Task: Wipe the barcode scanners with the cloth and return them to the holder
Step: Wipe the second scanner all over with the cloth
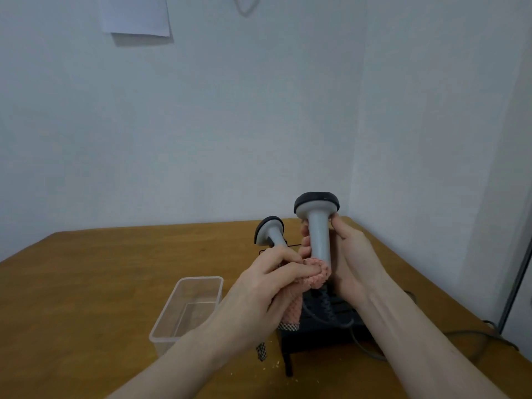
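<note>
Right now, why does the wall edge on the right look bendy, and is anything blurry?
Head view: the wide lens curves the door frame; the picture is soft all over, so the cloth and the scanner lack fine detail; light is dim and even, without glare.

The table point(115, 254) is smooth brown wood. The box point(187, 306) is clear plastic. The cloth point(316, 276) looks bumpy and soft.

The right hand point(349, 257) held a grey barcode scanner point(318, 226) upright by its handle — black head up. The left hand point(267, 286) pressed a pink cloth point(315, 276) against the handle's lower end. A second scanner point(270, 231) stood behind in the black holder point(316, 335) — a clear plastic tub point(187, 306) sat left on the wooden counter point(100, 283).
</note>
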